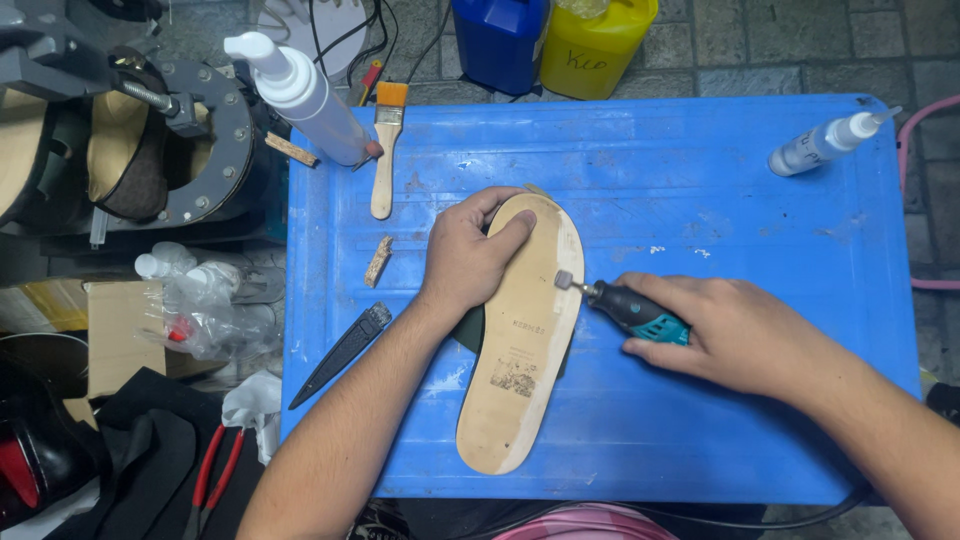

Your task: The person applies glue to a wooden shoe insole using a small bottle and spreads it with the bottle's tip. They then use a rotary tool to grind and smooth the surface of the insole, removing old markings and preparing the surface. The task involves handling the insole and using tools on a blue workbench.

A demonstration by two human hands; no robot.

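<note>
Blue jerrycan (497,40) and yellow jerrycan (597,45) side by side behind the worktop (700,180). Brown cardboard box (118,335) left of it. Small dark printed stamp (512,377) on tan insole (525,330).

Blue plastic table top (700,180), scuffed, with white smears. A tan shoe sole (520,340) lies flat near the middle, lengthwise, toe end away from the person, over a dark piece that shows at its left edge. Left of it: a black pointed blade (342,355), a small cork-like scrap (378,261), and a wooden paintbrush (384,150) with an orange band. A white squeeze bottle (305,95) lies across the far left corner, another small one (825,143) at the far right corner.
</note>
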